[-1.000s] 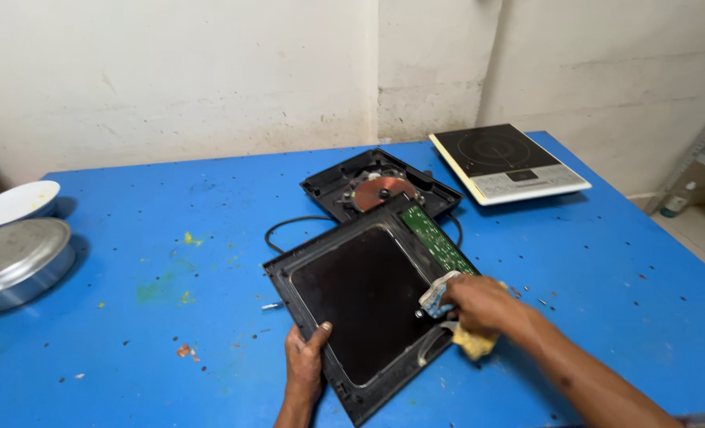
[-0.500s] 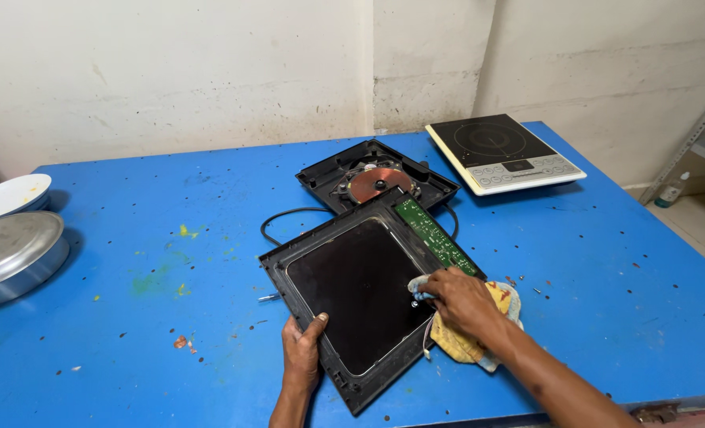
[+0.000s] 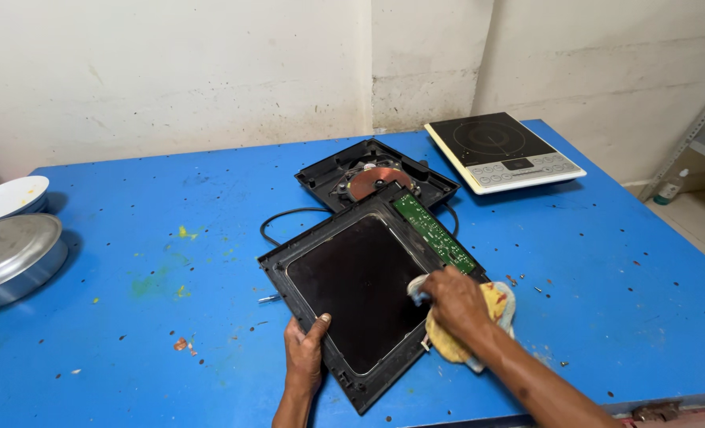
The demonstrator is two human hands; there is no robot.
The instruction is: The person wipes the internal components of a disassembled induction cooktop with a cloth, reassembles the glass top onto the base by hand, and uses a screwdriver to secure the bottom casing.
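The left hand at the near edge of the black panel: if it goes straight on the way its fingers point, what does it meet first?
The left hand points up-table, so it would probably slide onto the dark glass of the black panel.

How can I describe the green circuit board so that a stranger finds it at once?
Start at the blue table, then find the black square cooktop panel lying at its middle. The long, narrow green circuit board runs along that panel's right edge, just above the right hand with the yellow cloth; nothing else nearby is green.
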